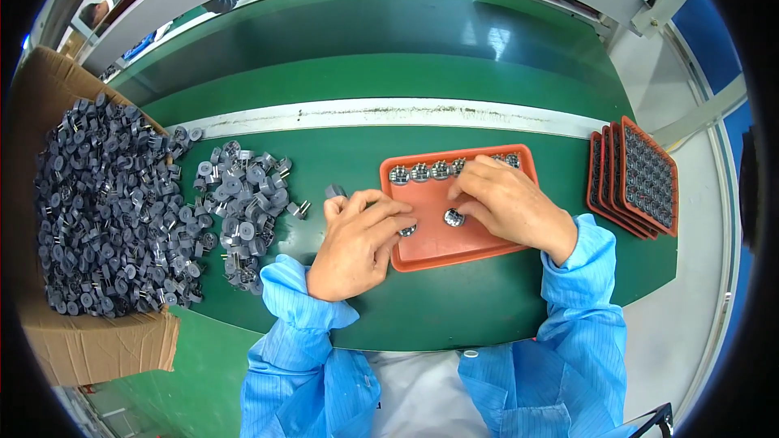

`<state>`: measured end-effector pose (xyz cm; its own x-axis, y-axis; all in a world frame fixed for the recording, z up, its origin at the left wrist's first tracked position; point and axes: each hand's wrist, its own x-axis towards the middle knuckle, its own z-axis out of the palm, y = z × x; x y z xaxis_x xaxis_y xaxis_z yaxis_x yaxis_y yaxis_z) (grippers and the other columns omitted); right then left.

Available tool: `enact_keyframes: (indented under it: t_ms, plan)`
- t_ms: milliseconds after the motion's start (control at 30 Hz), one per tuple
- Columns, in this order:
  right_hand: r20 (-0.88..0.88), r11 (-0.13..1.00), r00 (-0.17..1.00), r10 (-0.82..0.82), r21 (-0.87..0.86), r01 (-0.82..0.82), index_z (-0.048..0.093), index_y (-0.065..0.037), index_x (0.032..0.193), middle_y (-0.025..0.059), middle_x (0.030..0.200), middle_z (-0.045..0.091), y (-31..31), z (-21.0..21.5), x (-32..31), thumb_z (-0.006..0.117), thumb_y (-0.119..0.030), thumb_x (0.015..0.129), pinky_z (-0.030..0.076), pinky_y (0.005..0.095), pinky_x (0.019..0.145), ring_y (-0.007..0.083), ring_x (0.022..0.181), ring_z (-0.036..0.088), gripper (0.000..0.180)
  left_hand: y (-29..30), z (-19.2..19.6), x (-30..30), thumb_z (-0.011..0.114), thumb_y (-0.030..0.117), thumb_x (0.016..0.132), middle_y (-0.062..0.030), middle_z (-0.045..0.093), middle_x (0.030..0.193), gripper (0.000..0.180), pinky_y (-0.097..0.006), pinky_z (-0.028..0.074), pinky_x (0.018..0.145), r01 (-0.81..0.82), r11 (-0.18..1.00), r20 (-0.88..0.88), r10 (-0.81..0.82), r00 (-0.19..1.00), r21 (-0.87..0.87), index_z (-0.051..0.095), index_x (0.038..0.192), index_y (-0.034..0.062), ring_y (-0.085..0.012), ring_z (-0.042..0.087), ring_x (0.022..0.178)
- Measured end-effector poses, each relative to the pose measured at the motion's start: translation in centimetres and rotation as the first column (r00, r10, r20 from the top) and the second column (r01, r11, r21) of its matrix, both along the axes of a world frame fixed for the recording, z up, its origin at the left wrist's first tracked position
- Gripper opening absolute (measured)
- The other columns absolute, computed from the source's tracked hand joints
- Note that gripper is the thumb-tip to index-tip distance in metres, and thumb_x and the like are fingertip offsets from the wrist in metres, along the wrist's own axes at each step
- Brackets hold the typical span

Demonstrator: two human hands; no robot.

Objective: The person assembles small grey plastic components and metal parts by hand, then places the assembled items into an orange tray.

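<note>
1. Currently, we have both hands over a shallow orange tray [438, 245], which lies slightly askew on the green surface [454, 312] in front of us.
2. Our left hand [357, 247] reaches across the tray's left rim, its fingers curled and its fingertips at a small round part [408, 230]; we cannot tell whether they grip it or merely touch it.
3. Our right hand [515, 203] comes in over the tray's right side, thumb and fingers bent and set a narrow way apart; the fingertips partly hide the row, so we cannot tell whether they hold a piece.
4. Just beside our right thumb, another round part [454, 217] lies on the tray floor, its metallic face upward.
5. Along the far wall of the tray we see a row of similar parts [419, 172], partly covered by our right hand.
6. To our left, a heap of grey parts [243, 195] spreads over the surface; a loose piece with pins [299, 209] lies at its right edge, and a grey piece [333, 191] sits just beyond our left hand.
7. Farther left, a cardboard box [93, 349] holds many more such parts.
8. At our right, several filled orange trays [651, 221] lean together, tilted.
</note>
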<state>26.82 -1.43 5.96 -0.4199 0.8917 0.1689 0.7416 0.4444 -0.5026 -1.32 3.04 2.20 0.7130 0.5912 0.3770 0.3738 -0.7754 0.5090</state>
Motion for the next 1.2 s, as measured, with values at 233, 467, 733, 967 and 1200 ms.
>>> enact_keyframes:
  t_ms: [233,467,733,967,1200]
  plan:
    - [0.027,0.981,0.999,0.025,-0.192,-0.019,0.070,-0.002,0.106,0.0143,0.107,0.070,0.4,-1.7,-0.3,0.082,-0.006,0.085,0.056,0.0468,0.090,0.0364,0.103,0.070,0.025,-0.5,-0.9,2.0,0.085,0.013,0.082,0.0025,0.073,0.102,0.012,-0.041,0.038,0.087,-0.066,0.989,-0.067,0.075,0.995,0.130,0.080,0.093,0.0109,-0.0194,0.065,0.101]
    - [0.098,1.000,0.995,0.004,0.013,-0.005,0.072,-0.001,0.100,0.0129,0.106,0.070,0.2,-1.7,-0.7,0.084,-0.012,0.084,0.057,0.0455,0.089,0.0346,0.102,0.071,0.023,-1.3,-0.7,2.2,0.085,0.010,0.084,0.0009,0.072,0.100,0.012,-0.040,0.039,0.085,-0.169,0.986,0.017,0.169,0.986,0.013,0.081,0.096,0.0107,-0.0213,0.064,0.099]
    - [0.088,0.990,0.996,0.000,0.141,-0.013,0.074,-0.001,0.094,0.0107,0.096,0.067,0.8,-3.1,-0.8,0.080,-0.005,0.084,0.057,0.0441,0.083,0.0329,0.095,0.069,0.012,-0.4,-0.7,2.1,0.087,0.010,0.080,0.0032,0.072,0.097,0.013,-0.039,0.039,0.083,-0.091,0.992,-0.010,0.092,0.996,0.083,0.084,0.092,0.0114,-0.0194,0.064,0.096]
    - [0.078,0.975,0.997,-0.002,0.221,-0.015,0.072,0.000,0.087,0.0127,0.091,0.066,0.8,-3.5,-1.6,0.075,-0.009,0.088,0.058,0.0456,0.078,0.0320,0.089,0.067,0.010,-1.1,-1.0,2.9,0.090,0.012,0.077,0.0013,0.066,0.090,0.013,-0.040,0.039,0.079,-0.225,0.959,0.015,0.225,0.974,0.173,0.081,0.086,0.0106,-0.0206,0.061,0.090]
    - [0.030,0.960,0.998,-0.060,0.276,0.050,0.074,-0.001,0.094,0.0110,0.091,0.068,0.9,-5.1,-2.9,0.080,-0.008,0.087,0.058,0.0433,0.073,0.0312,0.087,0.067,0.011,-0.7,-1.6,3.1,0.086,0.011,0.080,-0.0013,0.062,0.091,0.014,-0.042,0.039,0.079,-0.320,0.930,0.026,0.321,0.947,0.181,0.077,0.090,0.0087,-0.0231,0.060,0.090]
